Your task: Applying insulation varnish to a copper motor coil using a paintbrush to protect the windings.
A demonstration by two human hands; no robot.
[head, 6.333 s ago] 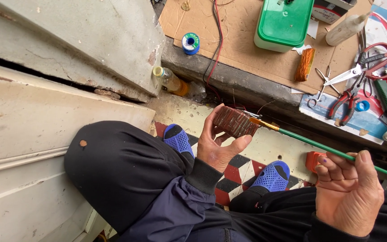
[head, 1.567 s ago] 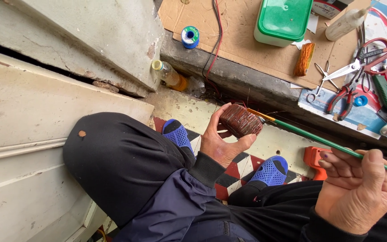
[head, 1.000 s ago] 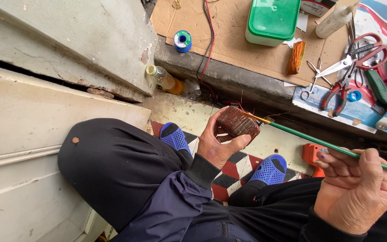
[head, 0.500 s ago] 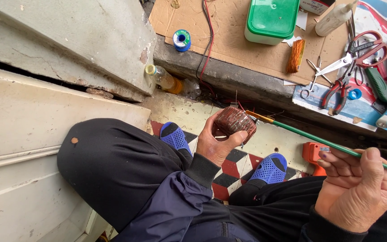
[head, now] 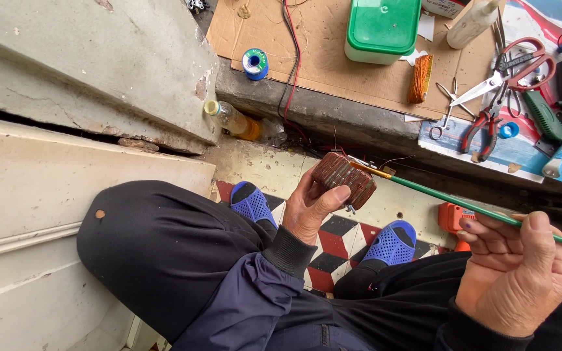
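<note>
My left hand [head: 311,207] grips a round reddish-brown wound coil [head: 345,179] held over the tiled floor between my knees. My right hand [head: 514,273] is closed on a long thin green rod [head: 463,203]. The rod's yellowish tip reaches the top of the coil. My blue slippers [head: 252,202] rest on the red, black and white tiles below.
A cardboard sheet [head: 323,49] lies on the step ahead with a green-lidded box [head: 382,28], a blue solder spool [head: 254,63] and a copper wire bundle [head: 421,78]. Scissors [head: 508,67], pliers [head: 482,125] and screwdrivers lie at right. A small bottle [head: 232,119] lies by the step; an orange tool [head: 453,218] sits near my knee.
My left hand has turned the coil slightly in its grip, and the rod tip stays at the coil. My right hand keeps its hold on the rod.
</note>
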